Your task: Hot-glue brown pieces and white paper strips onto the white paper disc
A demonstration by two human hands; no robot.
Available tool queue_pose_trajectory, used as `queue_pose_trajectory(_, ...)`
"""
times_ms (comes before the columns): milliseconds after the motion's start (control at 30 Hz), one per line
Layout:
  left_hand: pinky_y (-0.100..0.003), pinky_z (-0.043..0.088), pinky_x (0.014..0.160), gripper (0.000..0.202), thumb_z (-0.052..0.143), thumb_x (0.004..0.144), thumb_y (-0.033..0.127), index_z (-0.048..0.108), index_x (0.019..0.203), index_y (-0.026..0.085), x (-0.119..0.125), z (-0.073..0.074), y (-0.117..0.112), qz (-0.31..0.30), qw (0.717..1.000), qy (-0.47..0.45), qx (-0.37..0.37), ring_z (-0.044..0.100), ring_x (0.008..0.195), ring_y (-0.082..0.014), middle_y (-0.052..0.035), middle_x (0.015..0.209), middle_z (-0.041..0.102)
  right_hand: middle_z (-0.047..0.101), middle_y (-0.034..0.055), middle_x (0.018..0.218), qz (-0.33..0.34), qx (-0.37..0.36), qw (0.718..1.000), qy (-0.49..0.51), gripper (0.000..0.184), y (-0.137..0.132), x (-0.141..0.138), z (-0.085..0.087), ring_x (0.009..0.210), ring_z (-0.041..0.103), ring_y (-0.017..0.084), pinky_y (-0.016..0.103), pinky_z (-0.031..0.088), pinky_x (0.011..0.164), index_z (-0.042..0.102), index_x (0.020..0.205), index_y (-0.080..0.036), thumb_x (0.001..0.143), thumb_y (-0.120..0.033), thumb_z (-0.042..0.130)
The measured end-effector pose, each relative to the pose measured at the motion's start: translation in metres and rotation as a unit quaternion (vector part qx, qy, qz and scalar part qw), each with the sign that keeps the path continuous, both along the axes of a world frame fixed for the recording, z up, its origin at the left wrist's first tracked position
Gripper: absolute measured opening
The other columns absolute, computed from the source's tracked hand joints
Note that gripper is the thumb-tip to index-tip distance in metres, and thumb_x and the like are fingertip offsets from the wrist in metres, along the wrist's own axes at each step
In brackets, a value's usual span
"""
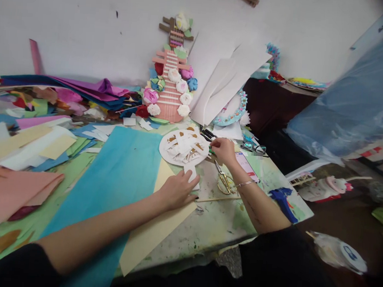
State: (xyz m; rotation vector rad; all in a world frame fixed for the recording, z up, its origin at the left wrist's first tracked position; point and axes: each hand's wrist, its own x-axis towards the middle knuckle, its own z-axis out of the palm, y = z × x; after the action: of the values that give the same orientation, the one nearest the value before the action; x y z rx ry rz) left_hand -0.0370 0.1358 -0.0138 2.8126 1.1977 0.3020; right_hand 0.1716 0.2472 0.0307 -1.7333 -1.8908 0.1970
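A round white paper fan (pixel 166 154), with white strips and brown pieces across its face, lies in the middle of the table. My left hand (pixel 178 189) is spread at its short handle (pixel 192 173), fingertips touching it, palm low over the cream paper (pixel 155 233). Beyond the fan's right edge, my right hand (pixel 224 150) has thumb and fingers drawn together beside several dark pens (pixel 208 134). Whatever is between those fingertips is too small to make out. Gold-handled scissors (pixel 224 181) lie under my right forearm, near a phone (pixel 247 165).
A long blue paper sheet (pixel 109 190) runs under my left forearm. Coloured paper scraps (pixel 43 146) cover the left side. A pink paper-flower lute (pixel 172 94) leans against the wall beside white sheets (pixel 225 80). Glasses (pixel 254 148) and a blue object (pixel 284 202) lie at right.
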Motion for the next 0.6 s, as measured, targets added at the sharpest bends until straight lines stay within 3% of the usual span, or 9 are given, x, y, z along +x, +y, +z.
queue_pose_trajectory(133,-0.036,0.047,0.062,0.045,0.054,0.089,0.036,0.055,0.124,0.009,0.013,-0.009,0.004,0.033,0.999,0.017,0.033,0.057,0.092,-0.0345,-0.0246,0.113,0.056,0.075,0.0034,0.076,-0.023,0.010,1.000,0.011,0.021,-0.024,0.027,0.014,0.074,0.068,0.018,0.026,0.047,0.071,0.074,0.084,-0.016,0.072,-0.010,0.058)
queue_pose_trajectory(233,-0.036,0.047,0.061,0.035,0.041,0.092,0.019,0.059,0.118,0.005,0.013,-0.014,0.007,0.010,0.998,0.027,0.047,0.060,0.085,-0.0323,-0.0243,0.101,0.061,0.075,0.0026,0.077,-0.024,0.000,1.000,0.008,0.016,-0.056,0.048,0.019,0.074,0.068,0.017,0.026,0.047,0.072,0.073,0.083,-0.018,0.074,-0.017,0.060)
queue_pose_trajectory(367,-0.035,0.047,0.059,0.045,0.028,0.087,0.003,0.061,0.117,0.003,0.004,-0.014,0.011,-0.026,0.997,0.036,0.066,0.065,0.077,-0.0277,-0.0269,0.105,0.065,0.075,0.0035,0.083,-0.047,-0.022,0.999,-0.009,0.016,-0.106,0.081,0.015,0.072,0.068,0.017,0.028,0.049,0.071,0.072,0.086,-0.020,0.077,-0.026,0.059)
queue_pose_trajectory(500,-0.034,0.049,0.056,0.042,0.029,0.089,0.004,0.065,0.111,0.003,-0.017,-0.002,0.009,-0.027,0.995,0.026,0.094,0.067,0.074,-0.0275,-0.0293,0.109,0.066,0.073,0.0131,0.095,-0.152,-0.008,0.987,-0.047,0.027,-0.152,0.122,0.001,0.087,0.068,0.028,0.040,0.049,0.081,0.069,0.095,-0.017,0.077,-0.032,0.056)
queue_pose_trajectory(600,-0.031,0.049,0.053,0.039,0.031,0.089,0.000,0.066,0.107,0.004,-0.047,0.010,-0.004,-0.018,0.992,0.018,0.121,0.068,0.071,-0.0252,-0.0265,0.105,0.068,0.068,0.0233,0.105,-0.258,-0.023,0.958,-0.119,0.042,-0.181,0.157,-0.015,0.106,0.062,0.039,0.052,0.044,0.091,0.066,0.107,-0.009,0.078,-0.037,0.053)
